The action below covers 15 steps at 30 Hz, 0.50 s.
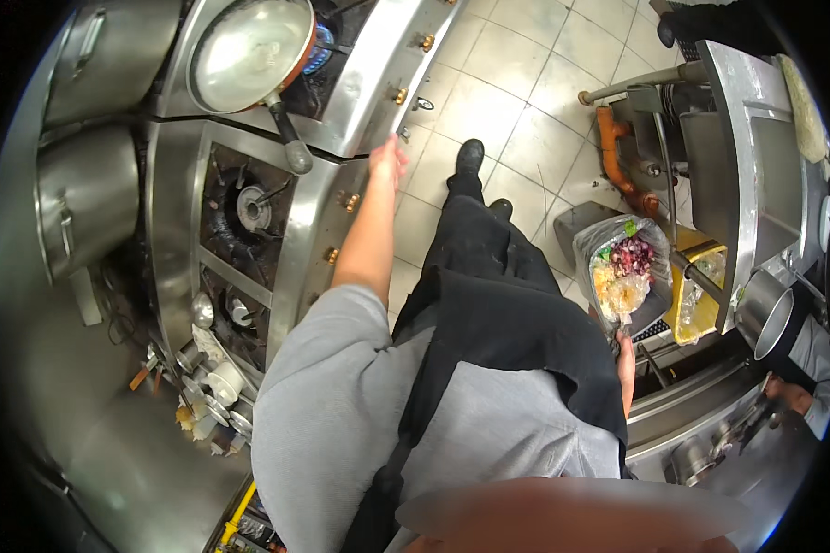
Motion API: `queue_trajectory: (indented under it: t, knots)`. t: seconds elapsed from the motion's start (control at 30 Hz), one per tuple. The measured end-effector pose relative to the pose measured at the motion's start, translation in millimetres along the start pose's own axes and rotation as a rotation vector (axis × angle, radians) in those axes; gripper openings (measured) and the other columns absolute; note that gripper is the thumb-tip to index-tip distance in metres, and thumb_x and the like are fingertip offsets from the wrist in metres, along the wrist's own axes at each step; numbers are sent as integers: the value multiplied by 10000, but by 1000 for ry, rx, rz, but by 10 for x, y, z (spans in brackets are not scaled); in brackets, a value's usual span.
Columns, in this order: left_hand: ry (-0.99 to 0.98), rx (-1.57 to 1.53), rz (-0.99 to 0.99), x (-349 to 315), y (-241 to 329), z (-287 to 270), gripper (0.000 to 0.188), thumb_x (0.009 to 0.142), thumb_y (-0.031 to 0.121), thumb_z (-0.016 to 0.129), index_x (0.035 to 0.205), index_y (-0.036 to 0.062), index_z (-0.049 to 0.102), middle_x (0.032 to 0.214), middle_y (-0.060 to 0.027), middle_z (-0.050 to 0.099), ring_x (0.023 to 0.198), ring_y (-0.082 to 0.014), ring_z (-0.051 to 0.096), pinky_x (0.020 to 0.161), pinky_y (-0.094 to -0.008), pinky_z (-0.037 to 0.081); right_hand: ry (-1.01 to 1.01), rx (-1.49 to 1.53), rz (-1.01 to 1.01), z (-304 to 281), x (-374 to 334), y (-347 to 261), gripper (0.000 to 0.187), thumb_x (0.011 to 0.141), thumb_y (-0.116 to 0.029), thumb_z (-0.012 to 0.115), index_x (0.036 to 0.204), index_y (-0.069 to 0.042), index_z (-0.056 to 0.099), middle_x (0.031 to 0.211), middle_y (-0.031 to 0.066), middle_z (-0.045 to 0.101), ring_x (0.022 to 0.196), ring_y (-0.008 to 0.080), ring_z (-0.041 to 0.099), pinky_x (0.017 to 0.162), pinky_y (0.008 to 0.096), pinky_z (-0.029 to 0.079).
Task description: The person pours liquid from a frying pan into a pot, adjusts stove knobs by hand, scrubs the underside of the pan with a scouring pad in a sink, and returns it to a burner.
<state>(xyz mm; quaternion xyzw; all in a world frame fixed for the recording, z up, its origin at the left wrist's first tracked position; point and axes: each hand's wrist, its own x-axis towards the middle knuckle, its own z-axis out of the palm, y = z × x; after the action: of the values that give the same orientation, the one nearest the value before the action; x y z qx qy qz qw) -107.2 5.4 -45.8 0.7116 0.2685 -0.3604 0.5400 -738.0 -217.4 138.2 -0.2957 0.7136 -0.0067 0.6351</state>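
My left hand point(387, 164) reaches to the front edge of the stove point(355, 88), among its brass-coloured knobs, fingers curled in. Whether it grips a small metal fitting there, I cannot make out. Up and left of it, a frying pan point(249, 60) with a pale inside, an orange-red outer wall and a black handle sits over a lit blue flame point(320, 48). Down at my right side, my right hand point(625, 355) is partly hidden by my clothes. Its fingers look closed, around something dark and unclear, beside a bag-lined waste bin point(657, 304) of food scraps.
Large steel pots point(92, 198) stand behind the stove. Unlit burners point(254, 207) and utensils point(217, 378) lie nearer on the left. At right are a steel sink point(770, 198), orange pipe point(610, 152), yellow container point(696, 313) and another person's hand point(788, 394). Tiled floor point(498, 69) runs ahead.
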Motion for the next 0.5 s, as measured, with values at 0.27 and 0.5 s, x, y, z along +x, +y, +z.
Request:
queue_trajectory:
  t: [0.27, 0.5]
  knots:
    - [-90, -232, 11, 766, 350, 601, 769, 897, 580, 680, 1455, 101, 456, 1359, -135, 586, 1097, -256, 647, 987, -485, 449, 163, -112, -32, -358, -197, 405, 675, 910, -430, 653, 1444, -78, 438, 1064, 57, 670, 809, 197, 669, 585, 345, 560]
    - [-76, -271, 78, 929, 459, 880, 657, 975, 483, 607, 1499, 129, 428, 1385, -141, 578, 1117, -264, 644, 1035, -488, 417, 34, -71, 58, -806, -86, 923, 452, 917, -420, 651, 1284, -161, 594, 985, -31, 674, 749, 123, 643, 529, 274, 427]
